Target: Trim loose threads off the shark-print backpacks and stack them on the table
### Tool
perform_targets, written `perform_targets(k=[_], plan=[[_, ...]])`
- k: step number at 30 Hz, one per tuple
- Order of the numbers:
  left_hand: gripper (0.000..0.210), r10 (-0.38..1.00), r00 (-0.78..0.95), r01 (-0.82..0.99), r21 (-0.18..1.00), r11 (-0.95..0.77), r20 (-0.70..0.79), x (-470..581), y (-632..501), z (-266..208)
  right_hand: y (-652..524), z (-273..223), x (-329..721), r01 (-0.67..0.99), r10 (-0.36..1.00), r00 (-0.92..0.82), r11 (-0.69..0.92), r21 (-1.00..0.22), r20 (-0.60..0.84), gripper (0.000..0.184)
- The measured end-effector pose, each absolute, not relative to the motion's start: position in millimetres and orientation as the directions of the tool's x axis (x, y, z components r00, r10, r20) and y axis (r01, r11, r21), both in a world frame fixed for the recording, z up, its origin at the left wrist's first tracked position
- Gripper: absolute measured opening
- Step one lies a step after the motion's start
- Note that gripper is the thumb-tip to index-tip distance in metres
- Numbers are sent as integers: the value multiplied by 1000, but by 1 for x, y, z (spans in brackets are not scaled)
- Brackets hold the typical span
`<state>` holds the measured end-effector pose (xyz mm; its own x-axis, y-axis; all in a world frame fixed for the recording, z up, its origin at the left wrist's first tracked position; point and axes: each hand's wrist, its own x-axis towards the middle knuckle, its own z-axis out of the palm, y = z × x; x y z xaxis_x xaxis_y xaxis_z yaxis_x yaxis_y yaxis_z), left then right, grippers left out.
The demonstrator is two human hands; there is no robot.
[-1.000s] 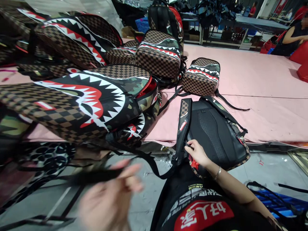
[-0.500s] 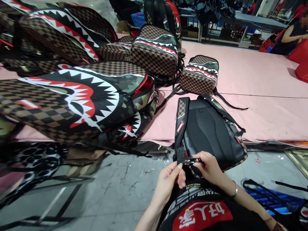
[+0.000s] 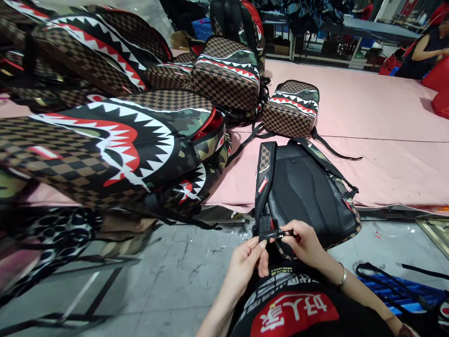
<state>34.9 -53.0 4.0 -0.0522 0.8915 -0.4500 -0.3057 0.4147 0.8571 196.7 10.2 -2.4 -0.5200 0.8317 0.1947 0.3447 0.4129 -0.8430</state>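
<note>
A backpack [image 3: 305,187] lies at the table's front edge with its black padded back upward, its lower part hanging over my lap. One shoulder strap [image 3: 265,180], black with a checkered patch and a small red label, runs down its left side. My left hand [image 3: 247,262] pinches the strap's dark lower end [image 3: 264,224] between thumb and fingertips. Close beside it, my right hand [image 3: 303,241] is closed around a slim black tool, by its shape thread snips [image 3: 282,233]. The snips' tips point left at the strap end. My fingers partly hide their handle.
Large checkered backpacks with shark-mouth prints [image 3: 133,140] pile up on the left of the pink table [image 3: 386,121]. A small backpack [image 3: 291,107] sits behind mine. On the floor at right is a blue crate [image 3: 396,292] with black straps. Another person [image 3: 423,54] works far right.
Almost nothing differs. My hands stay at the strap end, with only a slight shift of the left fingers.
</note>
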Motion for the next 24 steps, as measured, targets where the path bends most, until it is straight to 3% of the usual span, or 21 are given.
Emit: perform_targets(k=[6,10,14,16,18,21,24], plan=[[31,883,-35,-347,835,428,-467,34,-50,4,8,-3,200,305,809,-547,434,-848,218,15],[27,861,119,-516,710,479,-495,33,-49,9,11,-9,197,57,913,-401,110,-992,78,21],[25,785,415,-562,549,619,-460,40,-52,8,21,-10,182,-135,836,-541,-199,-971,-96,37],[30,778,440,-521,578,628,-449,44,-53,3,25,-8,173,-138,854,-489,-274,-952,-176,33],[36,848,285,-454,716,530,-447,45,-52,-4,27,-7,166,-164,914,-336,-296,-941,-229,33],[41,928,-153,-175,934,313,-340,43,-51,-12,28,-9,159,-176,944,-231,-281,-944,-238,34],[28,905,-370,5,974,228,-210,39,-52,-14,29,-15,158,-117,937,-269,-259,-959,-221,33]])
